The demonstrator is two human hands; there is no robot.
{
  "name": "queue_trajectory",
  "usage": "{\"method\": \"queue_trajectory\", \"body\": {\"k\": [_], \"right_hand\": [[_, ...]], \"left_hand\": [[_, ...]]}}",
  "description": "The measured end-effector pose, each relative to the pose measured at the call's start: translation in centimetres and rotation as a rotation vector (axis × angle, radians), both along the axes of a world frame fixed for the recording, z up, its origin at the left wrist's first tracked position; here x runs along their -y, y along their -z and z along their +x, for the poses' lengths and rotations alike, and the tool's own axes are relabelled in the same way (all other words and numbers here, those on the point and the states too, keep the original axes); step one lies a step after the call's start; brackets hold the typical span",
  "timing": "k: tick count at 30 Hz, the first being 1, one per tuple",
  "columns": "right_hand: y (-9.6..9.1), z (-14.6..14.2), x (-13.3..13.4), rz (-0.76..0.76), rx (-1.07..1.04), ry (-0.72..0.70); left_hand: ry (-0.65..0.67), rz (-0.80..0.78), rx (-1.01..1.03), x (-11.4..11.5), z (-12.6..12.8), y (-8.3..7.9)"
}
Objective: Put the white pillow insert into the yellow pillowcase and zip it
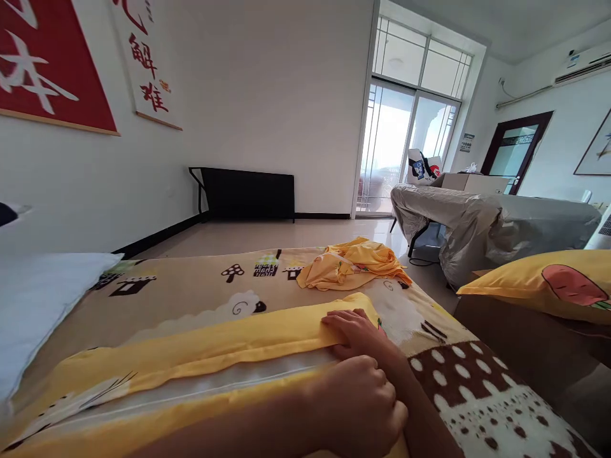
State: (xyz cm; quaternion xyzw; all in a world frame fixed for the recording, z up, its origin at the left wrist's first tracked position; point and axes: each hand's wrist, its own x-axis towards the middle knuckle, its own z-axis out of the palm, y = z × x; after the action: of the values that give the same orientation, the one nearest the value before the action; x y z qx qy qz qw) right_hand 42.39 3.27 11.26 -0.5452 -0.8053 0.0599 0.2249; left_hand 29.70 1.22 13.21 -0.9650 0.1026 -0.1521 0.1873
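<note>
A yellow pillowcase (214, 342) lies lengthwise before me on a bed, its long side open. In the gap a white pillow insert (200, 387) shows, with a thin pale line like a zipper running along it. My left hand (365, 404) reaches across from the lower left, closed in a fist at the right end of the opening; what it grips is hidden. Just beyond it, my right hand (351, 331) has its fingers bent over the pillowcase's far flap near the right corner, holding the fabric.
A patterned blanket (277, 302) covers the bed. Crumpled yellow-orange cloth (356, 264) lies at its far edge. At left is a white pillow (42, 305); at right, a yellow pillow (539, 280) with a carrot print. Beyond stands a table under plastic sheeting (477, 219).
</note>
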Motion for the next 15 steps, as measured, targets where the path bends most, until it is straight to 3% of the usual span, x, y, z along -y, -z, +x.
{"method": "queue_trajectory", "body": {"k": [4,6,9,12,15], "right_hand": [[0.3,1.4,-0.8,0.053,0.087,0.152],[0.3,1.7,-1.1,0.057,0.135,0.252],[0.2,1.5,-0.9,0.049,0.203,0.389],[-0.2,1.3,-0.4,0.036,0.238,0.500],[-0.8,1.2,0.1,0.061,0.204,0.557]], "left_hand": [[-0.021,-0.120,0.085,-2.7,0.7,4.6],[-0.021,-0.113,0.181,-2.9,0.1,5.7],[-0.035,-0.096,0.336,-2.5,-0.6,5.6],[-0.221,-0.095,0.386,-2.4,-0.8,4.5],[-0.423,-0.232,0.330,-2.9,-1.1,3.7]]}}
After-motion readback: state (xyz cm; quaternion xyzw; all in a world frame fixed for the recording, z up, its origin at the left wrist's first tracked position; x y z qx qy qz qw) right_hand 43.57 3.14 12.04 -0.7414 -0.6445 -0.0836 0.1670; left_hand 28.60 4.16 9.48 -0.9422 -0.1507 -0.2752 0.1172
